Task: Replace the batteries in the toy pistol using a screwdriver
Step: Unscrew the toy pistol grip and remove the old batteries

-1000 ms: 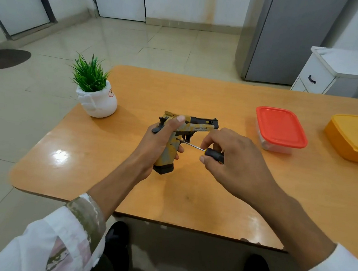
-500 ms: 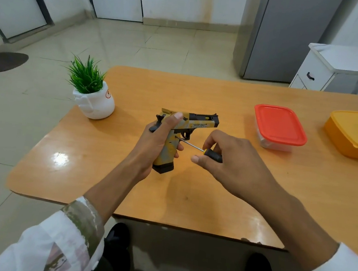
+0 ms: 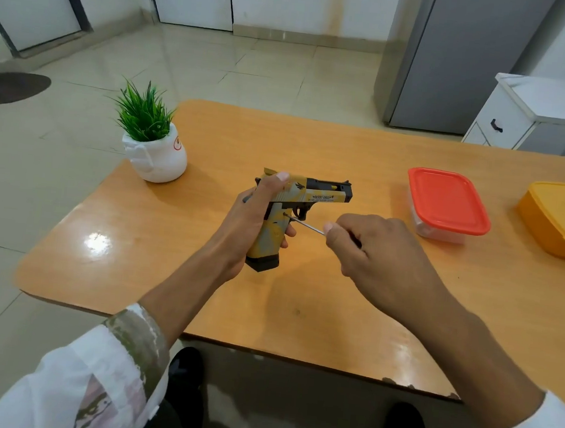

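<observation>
A yellow and grey toy pistol point(image 3: 314, 194) with a black base stands upright above the wooden table point(image 3: 300, 301), its barrel pointing right. My left hand point(image 3: 251, 217) grips it round the back of the grip, thumb up along the slide. My right hand point(image 3: 377, 254) holds a screwdriver point(image 3: 304, 224) by its black handle, which the fingers mostly hide. The thin metal shaft runs left and its tip sits against the side of the pistol's grip, just behind the trigger.
A small green plant in a white pot point(image 3: 155, 153) stands at the table's left far corner. A clear box with a red lid point(image 3: 448, 202) and an orange box point(image 3: 563, 220) sit at the right. A grey fridge point(image 3: 461, 58) and a white cabinet point(image 3: 525, 113) stand beyond the table.
My right hand has rolled over the screwdriver handle, so its fingers now cover more of it. The tip stays at the pistol's grip, and my left hand keeps its hold.
</observation>
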